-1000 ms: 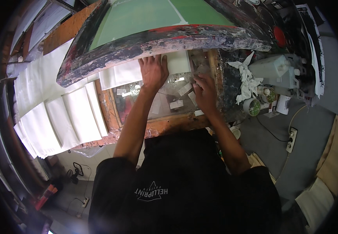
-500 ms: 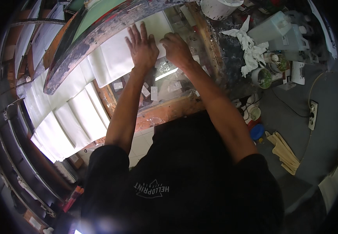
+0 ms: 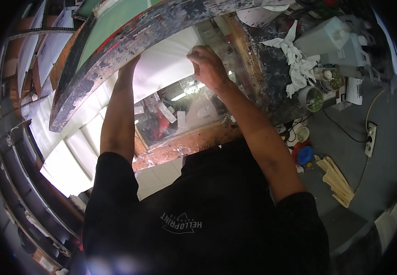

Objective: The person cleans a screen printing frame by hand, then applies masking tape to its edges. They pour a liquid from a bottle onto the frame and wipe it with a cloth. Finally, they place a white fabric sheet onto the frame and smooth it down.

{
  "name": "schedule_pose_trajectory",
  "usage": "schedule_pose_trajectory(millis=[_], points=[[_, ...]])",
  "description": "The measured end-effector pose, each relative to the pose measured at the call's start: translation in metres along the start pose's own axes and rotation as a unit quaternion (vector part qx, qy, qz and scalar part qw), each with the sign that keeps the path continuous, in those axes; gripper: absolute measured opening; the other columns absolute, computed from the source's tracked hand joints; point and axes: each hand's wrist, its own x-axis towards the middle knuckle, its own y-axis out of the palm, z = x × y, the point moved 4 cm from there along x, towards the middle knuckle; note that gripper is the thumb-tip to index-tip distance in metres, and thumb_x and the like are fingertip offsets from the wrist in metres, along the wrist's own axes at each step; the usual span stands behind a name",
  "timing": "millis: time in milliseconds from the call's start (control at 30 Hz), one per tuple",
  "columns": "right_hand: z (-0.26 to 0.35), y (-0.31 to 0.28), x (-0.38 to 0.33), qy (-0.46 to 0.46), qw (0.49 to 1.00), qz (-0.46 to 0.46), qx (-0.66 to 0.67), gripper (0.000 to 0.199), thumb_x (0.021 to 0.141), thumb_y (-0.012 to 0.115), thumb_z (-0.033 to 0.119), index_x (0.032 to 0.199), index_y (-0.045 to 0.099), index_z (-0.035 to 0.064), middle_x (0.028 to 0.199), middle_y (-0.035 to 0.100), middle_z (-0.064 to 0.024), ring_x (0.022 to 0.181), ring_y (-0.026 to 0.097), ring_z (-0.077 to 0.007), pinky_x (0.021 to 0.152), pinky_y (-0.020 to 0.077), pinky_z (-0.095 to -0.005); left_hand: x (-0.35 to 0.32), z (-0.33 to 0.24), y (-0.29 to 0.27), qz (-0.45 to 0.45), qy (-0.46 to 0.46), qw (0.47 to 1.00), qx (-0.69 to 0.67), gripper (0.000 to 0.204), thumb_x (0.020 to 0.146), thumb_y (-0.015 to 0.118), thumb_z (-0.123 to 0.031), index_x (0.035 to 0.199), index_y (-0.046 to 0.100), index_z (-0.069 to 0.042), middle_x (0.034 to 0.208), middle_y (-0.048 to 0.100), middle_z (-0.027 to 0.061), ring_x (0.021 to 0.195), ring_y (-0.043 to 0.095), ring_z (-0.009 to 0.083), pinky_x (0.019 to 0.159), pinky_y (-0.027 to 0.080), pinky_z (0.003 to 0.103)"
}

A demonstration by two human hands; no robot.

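A white sheet (image 3: pixel 164 57) of smooth material lies on the glass-topped table (image 3: pixel 194 107), running left under a raised, paint-stained screen frame (image 3: pixel 116 57) with a green mesh. My right hand (image 3: pixel 207 68) is at the sheet's right edge, fingers curled and thumb pinched against them at its corner. My left forearm (image 3: pixel 118 105) reaches up beneath the screen frame, which hides the left hand (image 3: pixel 132 66) except near the wrist. Further left, more white material (image 3: pixel 70 162) hangs down in folds.
Crumpled white cloth (image 3: pixel 301 64), a translucent jug (image 3: pixel 324 36) and a container with green contents (image 3: pixel 310 98) stand on the dark surface at right. A white bucket (image 3: pixel 258 17) is at the back. Metal racks (image 3: pixel 22 172) line the left. A power strip (image 3: pixel 371 139) lies lower right.
My left hand has gone from lying flat on the sheet to further left, under the screen frame. The right hand stays at the sheet's edge. The screen frame appears lower in view.
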Motion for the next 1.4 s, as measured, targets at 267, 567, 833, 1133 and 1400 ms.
schedule_pose_trajectory(millis=[267,567,833,1133,1400], points=[[-0.007,-0.005,-0.007,0.031,0.999,0.004,-0.012,0.033,0.071,0.072,-0.011,0.101,0.073,0.0028,0.103,0.065,-0.0076,0.099,0.062,-0.0274,0.087,0.0542,-0.0359,0.007,-0.202,-0.052,0.073,0.118,0.990,0.011,0.042,0.104,0.046,-0.031,0.133,0.060,-0.005,0.128,0.063,0.0225,0.117,0.060,0.0420,0.104,0.044,0.059],[-0.006,0.001,0.002,0.004,1.000,-0.018,0.014,0.028,0.072,0.068,-0.009,0.098,0.072,0.0021,0.097,0.064,-0.0099,0.096,0.061,-0.0294,0.086,0.0527,-0.0381,-0.026,-0.103,-0.041,-0.162,0.198,0.960,0.113,0.037,0.089,0.065,-0.014,0.124,0.063,-0.003,0.125,0.063,0.0237,0.114,0.060,0.0423,0.096,0.046,0.057],[0.002,-0.074,-0.014,0.148,0.977,-0.063,0.137,0.020,0.093,0.070,0.008,0.111,0.072,0.0003,0.102,0.073,-0.0122,0.086,0.070,-0.0184,0.077,0.0543,-0.0308,-0.103,-0.204,-0.189,0.179,-0.284,0.856,-0.393,0.023,0.096,0.067,-0.013,0.114,0.066,0.001,0.091,0.067,0.0247,0.074,0.067,0.0418,0.060,0.053,0.044],[0.050,-0.103,-0.113,0.252,0.932,0.121,0.230,0.022,0.093,0.075,0.023,0.101,0.075,0.0025,0.082,0.071,-0.0093,0.078,0.067,-0.0148,0.072,0.0530,-0.0325,-0.211,-0.206,-0.323,0.454,-0.201,0.710,-0.499,0.046,0.106,0.054,-0.040,0.136,0.061,-0.006,0.127,0.066,0.0209,0.097,0.071,0.0308,0.090,0.054,0.042],[-0.054,-0.044,0.062,0.159,0.974,-0.037,0.153,0.021,0.094,0.065,0.013,0.111,0.066,0.0009,0.090,0.072,-0.0156,0.085,0.071,-0.0288,0.076,0.0553,-0.0382,0.009,-0.099,-0.351,-0.067,-0.479,0.578,-0.658,0.061,0.106,0.045,-0.055,0.113,0.061,0.004,0.101,0.069,0.0138,0.083,0.068,0.0209,0.075,0.057,0.036]])
